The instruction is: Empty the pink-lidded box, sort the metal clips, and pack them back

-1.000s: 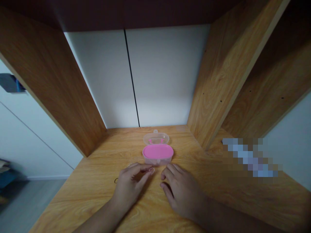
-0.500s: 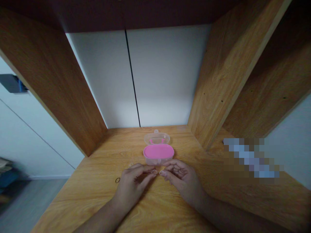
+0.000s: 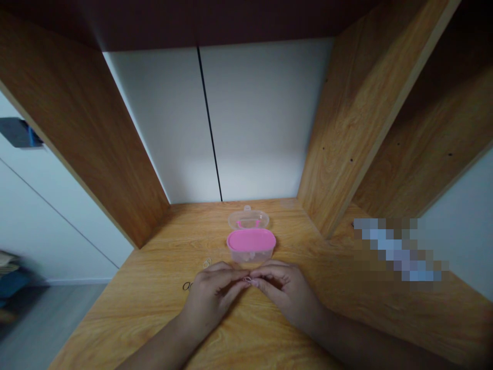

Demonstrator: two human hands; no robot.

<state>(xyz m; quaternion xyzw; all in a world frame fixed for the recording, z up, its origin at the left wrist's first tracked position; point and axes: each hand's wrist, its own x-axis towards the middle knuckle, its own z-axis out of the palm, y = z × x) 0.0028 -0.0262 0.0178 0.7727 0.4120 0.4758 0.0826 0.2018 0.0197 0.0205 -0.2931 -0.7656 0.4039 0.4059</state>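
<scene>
My left hand (image 3: 210,293) and my right hand (image 3: 288,288) meet just in front of a small clear box, fingertips nearly touching. Thin pale hair ties (image 3: 248,279), seen as small loops, are pinched between both thumbs and forefingers; how they overlap is too small to make out. The oval plastic box (image 3: 251,255) has a pink inner tray (image 3: 251,240), and its clear lid (image 3: 248,220) with a pink handle lies tipped back behind it. Left of my left hand, dark hair ties (image 3: 186,286) rest on the wood, with pale hair ties (image 3: 207,262) a little farther back.
A wooden tabletop (image 3: 154,308) runs beneath everything. Upright wooden panels stand at left (image 3: 96,139) and right (image 3: 370,113), with a white back panel (image 3: 262,123) between them. A blurred-out object (image 3: 396,252) lies at the right.
My hands have come closer together. The pale loops, apart in separate hands before, now meet at my fingertips. More of the dark hair ties shows beside my left hand.
</scene>
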